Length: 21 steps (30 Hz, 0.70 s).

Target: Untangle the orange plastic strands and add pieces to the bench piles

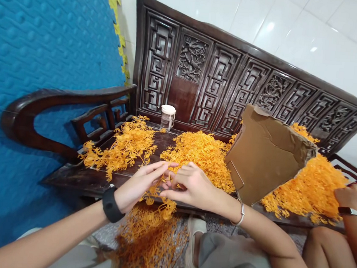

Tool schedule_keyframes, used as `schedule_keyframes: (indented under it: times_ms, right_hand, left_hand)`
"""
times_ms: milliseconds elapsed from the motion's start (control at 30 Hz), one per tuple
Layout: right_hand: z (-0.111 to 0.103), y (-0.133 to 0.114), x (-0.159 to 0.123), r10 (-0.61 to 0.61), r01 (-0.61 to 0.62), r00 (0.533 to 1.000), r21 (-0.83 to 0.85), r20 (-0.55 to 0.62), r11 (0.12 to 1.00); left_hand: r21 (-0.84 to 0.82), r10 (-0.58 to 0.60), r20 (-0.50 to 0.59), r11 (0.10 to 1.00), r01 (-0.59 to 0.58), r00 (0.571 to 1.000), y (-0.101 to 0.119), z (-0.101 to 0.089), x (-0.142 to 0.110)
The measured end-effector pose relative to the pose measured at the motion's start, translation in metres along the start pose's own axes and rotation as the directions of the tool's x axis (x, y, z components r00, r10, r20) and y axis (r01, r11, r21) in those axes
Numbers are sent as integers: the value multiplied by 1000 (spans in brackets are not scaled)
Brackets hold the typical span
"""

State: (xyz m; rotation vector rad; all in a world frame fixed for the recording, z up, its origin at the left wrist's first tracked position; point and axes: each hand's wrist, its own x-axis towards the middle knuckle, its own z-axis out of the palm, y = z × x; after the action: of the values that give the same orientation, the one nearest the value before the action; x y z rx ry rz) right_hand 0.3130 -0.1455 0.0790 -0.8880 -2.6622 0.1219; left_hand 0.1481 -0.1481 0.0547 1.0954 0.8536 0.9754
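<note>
My left hand, with a black watch at the wrist, and my right hand, with a silver bracelet, meet over the bench's front edge. Their fingers are closed on an orange plastic sprig, whose curly ends dangle under the fingertips. My fingers partly hide it. Just beyond my hands lies a heap of similar orange sprigs on the dark wooden bench. A smaller bunch of orange sprigs rests to the left. More orange stems are piled low between my legs.
A cardboard piece stands tilted, dividing the middle heap from a larger orange heap. Another person's hand touches that heap's right side. A clear bottle with a white lid stands against the carved backrest. The curved armrest borders the left.
</note>
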Motion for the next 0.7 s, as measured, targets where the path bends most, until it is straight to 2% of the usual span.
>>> schedule_keyframes:
  times_ms: [100, 200, 267, 367, 467, 533, 633, 700]
  right_hand:
    - [6, -3, -1, 13, -11, 999, -46, 52, 999]
    - [17, -5, -1, 65, -61, 995, -46, 70, 997]
    - [26, -6, -1, 119, -120, 991, 1, 59, 993]
    - [32, -6, 1, 168, -165, 986, 103, -24, 981]
    - [29, -2, 0, 153, -134, 979, 137, -135, 981]
    - [22, 3, -3, 156, -130, 975, 165, -156, 978]
    - [9, 12, -9, 183, -156, 978, 239, -96, 958]
    - [0, 16, -13, 133, -122, 991, 267, -20, 956]
  left_hand:
    - [-41, 17, -2, 999, -17, 1000, 1, 1, 0]
    - [-124, 90, 51, 989, -84, 995, 4, 3, -2]
    - [-149, 117, 74, 983, -105, 990, 6, 4, -2]
    - [-117, 123, 69, 987, -114, 990, 8, 7, -1]
    - [-46, 122, 62, 992, -119, 991, 9, 8, 4]
    - [19, 94, 63, 995, -95, 994, 8, 8, 7]
    - [97, 35, 86, 994, -43, 996, 5, 9, 11]
    - [115, 3, 136, 993, -19, 991, 3, 10, 12]
